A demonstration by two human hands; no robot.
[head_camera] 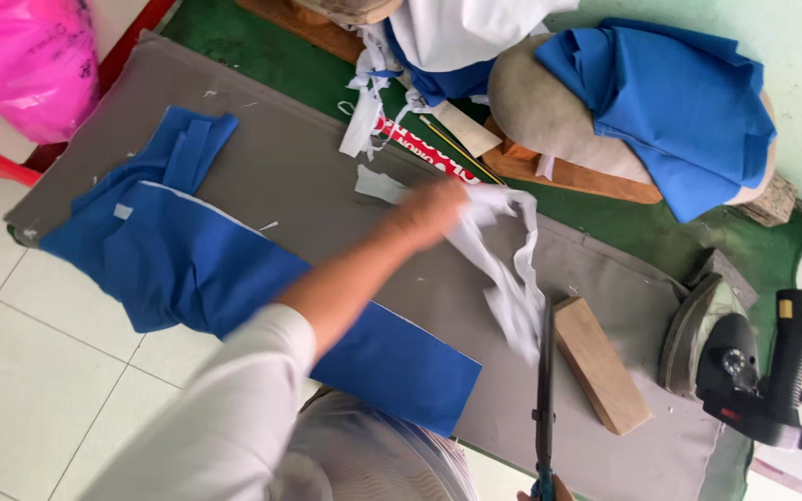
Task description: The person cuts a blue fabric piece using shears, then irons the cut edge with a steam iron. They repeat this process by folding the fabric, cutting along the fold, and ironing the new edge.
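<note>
1. Scissors (544,399) point upward at the bottom edge; right hand (542,489) barely visible on the handles, finger state cannot be told.
2. Left hand (433,209), blurred, fingers closed on white fabric strip (503,269), held over grey board (327,176).
3. Judgement: trimming in hand; the strip needs tension before the blades close.
4. Wooden block (598,364) and iron (712,339) crowd the right; blue garment (187,260) lies left.
</note>
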